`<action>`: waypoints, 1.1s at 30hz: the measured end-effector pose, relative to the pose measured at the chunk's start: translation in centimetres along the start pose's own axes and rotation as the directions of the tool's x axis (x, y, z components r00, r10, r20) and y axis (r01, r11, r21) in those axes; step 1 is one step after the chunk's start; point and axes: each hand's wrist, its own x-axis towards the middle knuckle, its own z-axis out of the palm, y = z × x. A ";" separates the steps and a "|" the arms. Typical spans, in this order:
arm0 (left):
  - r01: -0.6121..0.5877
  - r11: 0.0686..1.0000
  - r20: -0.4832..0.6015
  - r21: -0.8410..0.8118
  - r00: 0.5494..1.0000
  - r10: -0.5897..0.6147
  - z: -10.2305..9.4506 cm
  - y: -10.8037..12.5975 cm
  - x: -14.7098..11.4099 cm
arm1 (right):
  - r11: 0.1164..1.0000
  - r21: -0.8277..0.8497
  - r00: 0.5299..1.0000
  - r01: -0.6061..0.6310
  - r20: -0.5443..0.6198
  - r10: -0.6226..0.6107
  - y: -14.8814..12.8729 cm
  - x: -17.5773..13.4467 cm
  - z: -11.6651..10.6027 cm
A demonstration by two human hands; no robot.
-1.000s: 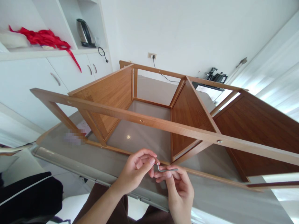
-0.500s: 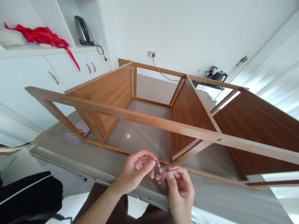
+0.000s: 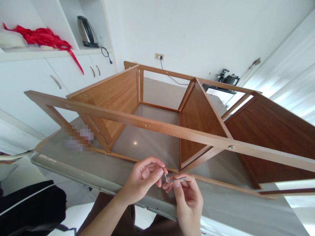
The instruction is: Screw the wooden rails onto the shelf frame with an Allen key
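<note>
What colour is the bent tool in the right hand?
The bent tool is silver-grey; head view shows it best.

Hands (image 3: 142, 182) at bent metal rod (image 3: 169, 180), wooden frame (image 3: 157, 128) beyond

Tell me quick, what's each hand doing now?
Left hand: half curled at the short end of a bent metal rod; can't tell if it's gripping.
Right hand: closed, holding the same rod.

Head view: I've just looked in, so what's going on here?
A person's right hand pinches the long arm of a bent metal rod, in front of a wooden frame with panels that rests on a grey table. The left hand has its fingertips at the rod's short end; whether they grip it is too small to tell.
</note>
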 end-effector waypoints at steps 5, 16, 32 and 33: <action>0.001 1.000 0.003 0.009 1.000 -0.001 0.0 0.0 0.0 | 1.000 -0.019 1.000 0.010 -0.025 -0.011 -0.1 0.1 0.3; 0.002 0.999 -0.012 0.043 1.000 -0.002 0.1 0.1 -0.1 | 0.999 -0.046 0.999 -0.006 -0.035 0.004 -0.3 -0.2 0.3; -0.009 0.998 -0.015 0.066 1.000 0.010 0.2 0.1 -0.2 | 0.998 -0.067 0.998 0.004 -0.060 -0.008 -0.2 -0.2 0.5; -0.006 0.997 -0.017 0.071 1.000 0.007 0.3 0.1 -0.2 | 0.997 -0.074 0.998 0.004 -0.061 -0.009 -0.2 -0.2 0.5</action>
